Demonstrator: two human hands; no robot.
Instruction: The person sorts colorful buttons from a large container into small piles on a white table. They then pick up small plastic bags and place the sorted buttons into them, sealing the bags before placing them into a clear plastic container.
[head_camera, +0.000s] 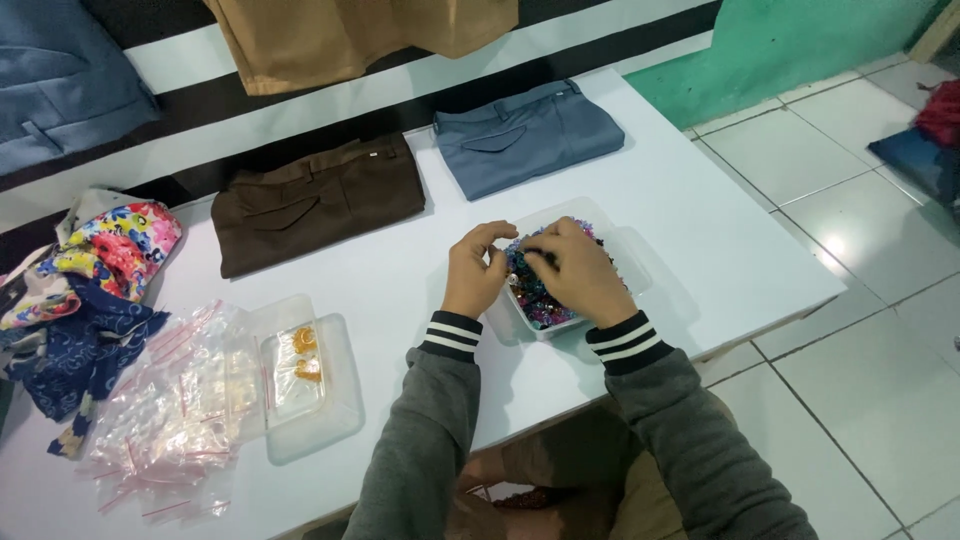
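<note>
— Judging by the look of them, how will the small beads (541, 292) in the clear tub (627, 258) handle?

— They are taken to be light, hard and slippery, easily scattered; a fingertip pinch on a single piece is likely best. The tub itself appears thin and flexible, so its rim would be gripped gently.

— Where is the tub placed?

— It is set near the front edge of the white table (690, 190), toward its right end, in front of the folded blue trousers (528, 135).

— And the hands?

— The right hand (578, 270) is curled over the beads, fingertips pressed together among them; whether a piece is actually pinched cannot be told. The left hand (475, 268) is bent at the tub's left rim, fingers drawn in.

— What else is seen?

— Brown trousers (318, 200) at the back edge, and small plastic bags (180, 400) with a second tray (310, 385) near the front left.
</note>
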